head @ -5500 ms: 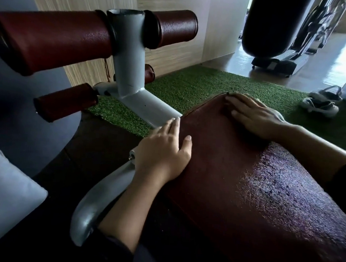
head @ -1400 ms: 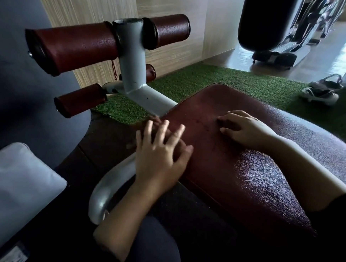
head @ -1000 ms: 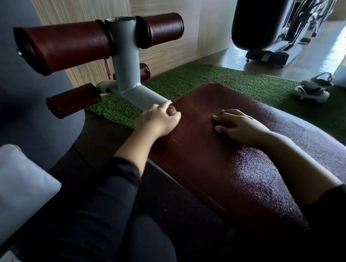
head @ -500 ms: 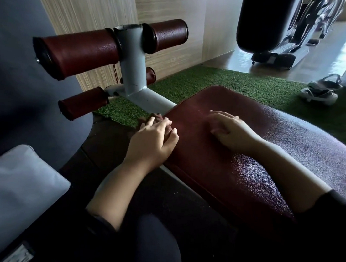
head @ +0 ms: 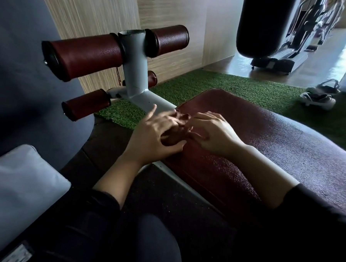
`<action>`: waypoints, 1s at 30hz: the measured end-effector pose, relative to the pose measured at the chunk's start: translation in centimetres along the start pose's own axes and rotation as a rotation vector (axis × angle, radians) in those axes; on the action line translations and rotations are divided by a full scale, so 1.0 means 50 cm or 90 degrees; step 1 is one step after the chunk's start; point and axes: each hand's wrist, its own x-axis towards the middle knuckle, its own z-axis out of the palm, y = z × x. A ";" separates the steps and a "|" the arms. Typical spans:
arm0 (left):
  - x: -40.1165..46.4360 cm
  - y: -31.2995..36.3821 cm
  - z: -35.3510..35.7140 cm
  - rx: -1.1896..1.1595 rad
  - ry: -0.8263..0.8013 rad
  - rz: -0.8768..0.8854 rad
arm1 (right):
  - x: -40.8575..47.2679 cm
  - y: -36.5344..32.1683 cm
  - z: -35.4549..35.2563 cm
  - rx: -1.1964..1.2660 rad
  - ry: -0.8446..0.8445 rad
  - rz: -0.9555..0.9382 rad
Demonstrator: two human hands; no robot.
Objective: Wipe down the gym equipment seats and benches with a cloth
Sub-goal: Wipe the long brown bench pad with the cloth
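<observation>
A person's two bare hands met at the near left corner of a dark red padded bench (head: 257, 147), whose textured surface ran off to the right. The left hand (head: 158, 134) lay with fingers spread, its thumb curled under a small reddish-brown cloth (head: 172, 138) bunched between the hands. The right hand (head: 212, 133) rested just beside it on the pad, fingers bent and touching the cloth's far edge; whether it pinched the cloth could not be told. A grey metal post (head: 134, 68) stood at the far left end of the bench, carrying upper roller pads (head: 87, 58) and a lower roller pad (head: 85, 104) in the same dark red. Green artificial turf (head: 220, 85) lay beyond the bench, with sandals (head: 320, 94) at the far right and a black punching bag (head: 262, 25) standing farther back.
</observation>
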 end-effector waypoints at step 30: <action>0.016 -0.038 0.067 -0.056 -0.046 -0.398 | 0.027 0.045 0.037 -0.138 -0.252 0.368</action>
